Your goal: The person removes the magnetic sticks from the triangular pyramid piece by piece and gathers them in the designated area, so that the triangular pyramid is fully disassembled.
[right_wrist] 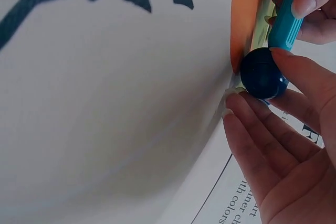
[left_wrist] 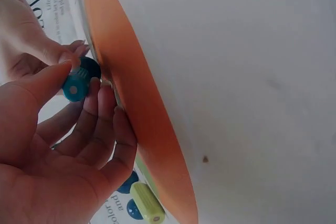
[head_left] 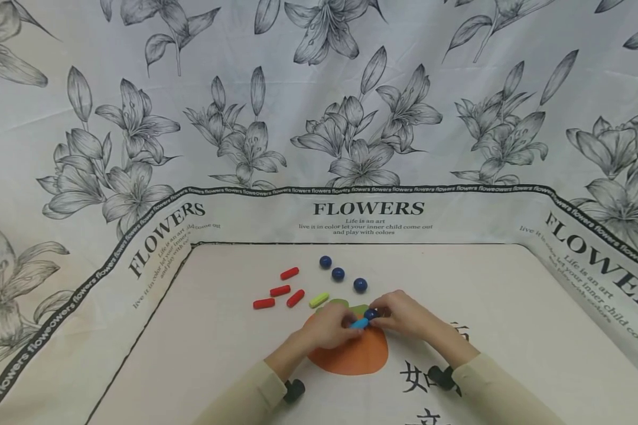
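Over the orange printed shape (head_left: 351,354), my left hand (head_left: 326,326) pinches a short light blue ribbed rod (head_left: 359,324) between thumb and fingers. A pale round spot shows on the end of this rod (left_wrist: 74,91) in the left wrist view. My right hand (head_left: 406,317) grips a glossy dark blue ball (right_wrist: 263,73) with thumb and fingertips. Ball and rod meet end to end in the right wrist view; whether they are joined, I cannot tell. Just beyond the left hand lies a yellow-green rod (head_left: 319,300).
Several red rods (head_left: 280,290) lie on the white tabletop (head_left: 202,348) to the left. Three more dark blue balls (head_left: 338,274) form a slanting row farther back. Black printed characters (head_left: 420,378) mark the surface at right. A flower-printed cloth (head_left: 361,118) hangs behind.
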### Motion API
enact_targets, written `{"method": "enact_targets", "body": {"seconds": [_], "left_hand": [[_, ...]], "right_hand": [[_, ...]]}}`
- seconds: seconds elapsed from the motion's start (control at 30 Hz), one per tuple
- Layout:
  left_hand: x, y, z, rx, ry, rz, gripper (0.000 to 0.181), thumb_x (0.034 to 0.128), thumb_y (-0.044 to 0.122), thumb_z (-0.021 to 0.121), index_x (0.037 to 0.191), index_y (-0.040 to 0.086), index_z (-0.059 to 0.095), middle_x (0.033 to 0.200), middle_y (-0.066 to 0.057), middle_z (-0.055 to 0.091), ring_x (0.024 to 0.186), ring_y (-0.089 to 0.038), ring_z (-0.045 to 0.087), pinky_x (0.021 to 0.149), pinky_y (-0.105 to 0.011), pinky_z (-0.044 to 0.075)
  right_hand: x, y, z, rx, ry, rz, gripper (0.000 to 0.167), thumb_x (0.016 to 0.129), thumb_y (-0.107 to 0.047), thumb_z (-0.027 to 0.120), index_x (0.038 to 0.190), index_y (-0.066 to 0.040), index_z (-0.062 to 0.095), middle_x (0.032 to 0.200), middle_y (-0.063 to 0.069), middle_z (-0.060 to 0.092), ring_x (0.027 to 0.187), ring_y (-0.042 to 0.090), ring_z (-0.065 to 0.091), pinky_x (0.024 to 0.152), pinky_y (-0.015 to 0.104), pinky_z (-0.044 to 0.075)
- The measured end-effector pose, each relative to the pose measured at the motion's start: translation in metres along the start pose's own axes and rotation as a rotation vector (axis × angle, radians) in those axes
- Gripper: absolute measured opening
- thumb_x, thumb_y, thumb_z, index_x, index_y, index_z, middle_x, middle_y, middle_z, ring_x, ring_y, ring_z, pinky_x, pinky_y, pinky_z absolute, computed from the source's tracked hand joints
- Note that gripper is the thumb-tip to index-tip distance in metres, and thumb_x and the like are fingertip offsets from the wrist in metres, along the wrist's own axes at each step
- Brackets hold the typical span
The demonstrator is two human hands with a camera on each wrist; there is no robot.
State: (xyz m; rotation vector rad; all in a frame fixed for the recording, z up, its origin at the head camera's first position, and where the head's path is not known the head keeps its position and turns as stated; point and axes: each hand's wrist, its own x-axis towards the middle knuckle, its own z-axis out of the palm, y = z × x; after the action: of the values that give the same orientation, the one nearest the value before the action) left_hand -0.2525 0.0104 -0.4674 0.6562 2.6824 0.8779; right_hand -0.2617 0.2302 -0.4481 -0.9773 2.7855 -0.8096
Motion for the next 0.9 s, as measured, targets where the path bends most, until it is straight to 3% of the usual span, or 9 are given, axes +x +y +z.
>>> {"method": "enact_targets", "body": {"seconds": [0.3,0.5,0.67,0.9], "left_hand": [[0.001,-0.002,-0.002,-0.030,0.008,0.028,0.013,0.0936,0.029,0.077,0.098,0.017,0.076,0.084,0.006,0.056,0.082,-0.010,0.052,0.072,-0.023,0.046],[0.000,-0.006,-0.002,-0.042,-0.003,0.036,0.013,0.0915,0.027,0.079,0.102,0.019,0.077,0.089,0.009,0.059,0.086,-0.009,0.054,0.078,-0.024,0.049],[-0.009,-0.015,-0.008,-0.057,0.006,0.034,0.012,0.0920,0.024,0.079,0.102,0.020,0.075,0.088,0.010,0.060,0.087,-0.010,0.054,0.078,-0.025,0.049],[-0.031,-0.039,-0.027,-0.085,0.041,0.009,0.016,0.0915,0.023,0.079,0.107,0.019,0.075,0.089,0.009,0.062,0.089,-0.013,0.056,0.076,-0.025,0.050]], "right_hand": [[0.001,-0.002,0.000,-0.003,0.002,0.029,0.015,0.091,-0.014,0.078,0.102,-0.005,0.078,0.088,-0.004,0.072,0.075,0.006,0.060,0.071,0.023,0.054],[0.002,-0.001,0.001,0.007,0.001,0.011,0.015,0.091,-0.014,0.078,0.101,-0.003,0.078,0.089,-0.002,0.074,0.078,0.007,0.064,0.075,0.030,0.058],[0.003,0.000,0.002,0.002,0.003,0.018,0.014,0.091,-0.015,0.078,0.100,-0.004,0.079,0.090,-0.003,0.075,0.079,0.008,0.064,0.076,0.031,0.058],[0.003,0.000,0.003,0.005,0.000,0.053,0.014,0.091,-0.015,0.078,0.101,-0.006,0.079,0.089,-0.004,0.074,0.077,0.005,0.062,0.073,0.024,0.056]]}}
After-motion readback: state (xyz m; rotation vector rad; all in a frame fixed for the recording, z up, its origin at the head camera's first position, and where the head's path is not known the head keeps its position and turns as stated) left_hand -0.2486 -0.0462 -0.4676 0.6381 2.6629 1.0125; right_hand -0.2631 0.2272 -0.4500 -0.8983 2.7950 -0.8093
